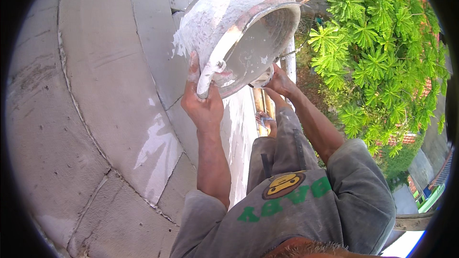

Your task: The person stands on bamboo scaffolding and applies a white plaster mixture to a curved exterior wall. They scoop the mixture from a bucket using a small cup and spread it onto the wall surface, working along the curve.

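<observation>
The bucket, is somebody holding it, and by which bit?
Yes: the left hand holds the bucket by its rim. The right hand holds a small whitish thing beside it; which part is unclear.

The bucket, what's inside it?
Inside the bucket, a greyish surface with pale flecks shows; whether it's contents or bare bottom is unclear. The inner face on its left side is hidden.

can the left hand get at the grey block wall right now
Probably not freely: the grey block wall looks close beside it, but the left hand is busy holding the round, white-smeared bucket at its rim.
</observation>
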Available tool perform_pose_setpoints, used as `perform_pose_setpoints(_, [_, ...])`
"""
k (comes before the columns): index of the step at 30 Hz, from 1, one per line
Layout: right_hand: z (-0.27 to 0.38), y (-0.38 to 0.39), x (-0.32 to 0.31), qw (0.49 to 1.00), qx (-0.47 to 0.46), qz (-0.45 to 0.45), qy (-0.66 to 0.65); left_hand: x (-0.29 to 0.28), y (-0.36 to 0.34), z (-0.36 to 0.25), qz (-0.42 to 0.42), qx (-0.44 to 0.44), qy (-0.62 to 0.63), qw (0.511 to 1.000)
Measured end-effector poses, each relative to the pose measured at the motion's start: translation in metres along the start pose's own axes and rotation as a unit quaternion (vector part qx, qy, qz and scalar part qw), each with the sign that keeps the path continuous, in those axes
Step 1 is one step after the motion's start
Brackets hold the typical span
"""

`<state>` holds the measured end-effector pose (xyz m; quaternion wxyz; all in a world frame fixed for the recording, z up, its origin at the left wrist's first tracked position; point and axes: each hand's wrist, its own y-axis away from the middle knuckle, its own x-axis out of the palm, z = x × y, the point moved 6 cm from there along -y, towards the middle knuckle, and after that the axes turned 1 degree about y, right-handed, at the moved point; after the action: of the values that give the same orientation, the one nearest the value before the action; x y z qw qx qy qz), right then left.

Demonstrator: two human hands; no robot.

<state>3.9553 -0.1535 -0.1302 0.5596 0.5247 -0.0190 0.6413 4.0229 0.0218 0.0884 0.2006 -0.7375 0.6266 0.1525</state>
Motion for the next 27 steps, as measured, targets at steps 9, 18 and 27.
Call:
perform_pose_setpoints(9, [0.01, -0.005, 0.01, 0.992, -0.03, -0.006, 0.121, -0.004, 0.004, 0.01, 0.002, 0.022, -0.038, 0.999])
perform_pose_setpoints(18, [0.001, -0.021, -0.009, 0.999, -0.01, -0.028, 0.024, -0.004, 0.004, 0.029, -0.035, -0.091, -0.028, 0.995])
perform_pose_setpoints(27, [0.039, 0.009, -0.06, 0.883, -0.122, -0.098, 0.443, 0.017, 0.039, 0.116, -0.064, -0.344, 0.166, 0.922])
